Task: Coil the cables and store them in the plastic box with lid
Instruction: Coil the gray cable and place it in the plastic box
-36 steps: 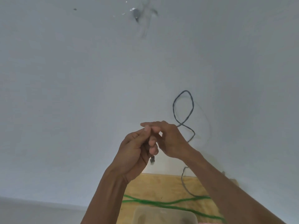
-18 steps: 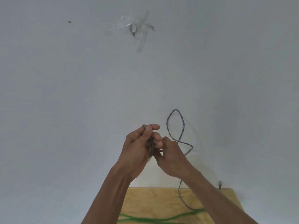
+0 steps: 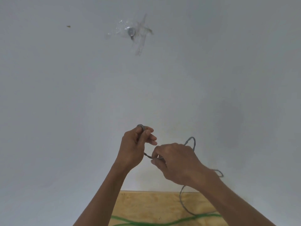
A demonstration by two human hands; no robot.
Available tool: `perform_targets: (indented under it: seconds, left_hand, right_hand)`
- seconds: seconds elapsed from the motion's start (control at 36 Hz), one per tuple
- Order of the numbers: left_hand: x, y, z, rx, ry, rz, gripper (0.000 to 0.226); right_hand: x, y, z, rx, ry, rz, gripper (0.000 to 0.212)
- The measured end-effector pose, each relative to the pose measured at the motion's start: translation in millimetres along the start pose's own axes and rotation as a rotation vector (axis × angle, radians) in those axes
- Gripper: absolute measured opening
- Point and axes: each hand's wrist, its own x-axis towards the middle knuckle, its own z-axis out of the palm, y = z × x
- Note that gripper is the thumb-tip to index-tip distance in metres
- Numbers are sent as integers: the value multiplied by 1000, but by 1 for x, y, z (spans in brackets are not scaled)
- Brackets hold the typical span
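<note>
Both my hands are raised in front of a white wall, holding a thin grey cable (image 3: 192, 141). My left hand (image 3: 135, 147) pinches one end of it, with a small bend poking above the fingers. My right hand (image 3: 175, 162) grips the same cable a short way along; a loop rises behind its knuckles and the rest hangs down past my right wrist onto the wooden table (image 3: 146, 204). A green cable (image 3: 179, 221) lies across the table at the bottom. The plastic box is out of view.
The white wall fills most of the view, with a small metal hook under clear tape (image 3: 132, 32) high up. The table's back edge meets the wall below my hands.
My right hand has slid rightward and down along the grey cable, away from my left hand. The view has tilted up, so the plastic box seen a second ago has dropped out of frame.
</note>
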Motion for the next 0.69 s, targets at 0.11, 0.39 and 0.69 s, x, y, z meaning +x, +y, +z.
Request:
perform_targets:
  seconds: [0.11, 0.39, 0.69]
  left_hand:
    - [-9, -7, -2, 229, -183, -20, 27]
    - [-35, 14, 10, -318, -259, -214, 52]
    - [-36, 35, 12, -654, -454, -178, 30]
  right_hand:
    - [5, 3, -26, -72, -24, -123, 18]
    - [40, 42, -52, 254, 115, -278, 17]
    - [39, 57, -27, 1078, 160, -129, 7]
